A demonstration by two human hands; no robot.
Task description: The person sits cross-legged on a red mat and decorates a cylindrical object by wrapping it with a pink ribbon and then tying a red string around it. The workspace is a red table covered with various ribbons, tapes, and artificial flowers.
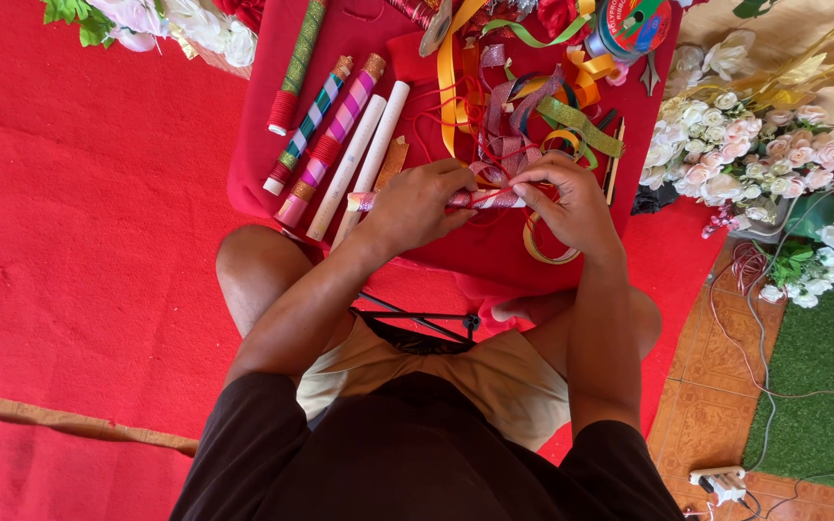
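Over the red cloth (494,251) on my lap, my left hand (415,205) clamps a ribbon-wrapped stick (480,200) while my right hand (567,198) pinches its pink ribbon end. If my pinch slackens, the wrap could unwind; the loose ribbon pile (523,116) just beyond may snag it.

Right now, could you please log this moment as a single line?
left hand: holds wrapped stick | right hand: pinches ribbon at stick's end | ribbons: heaped behind | tubes: left, on red cloth
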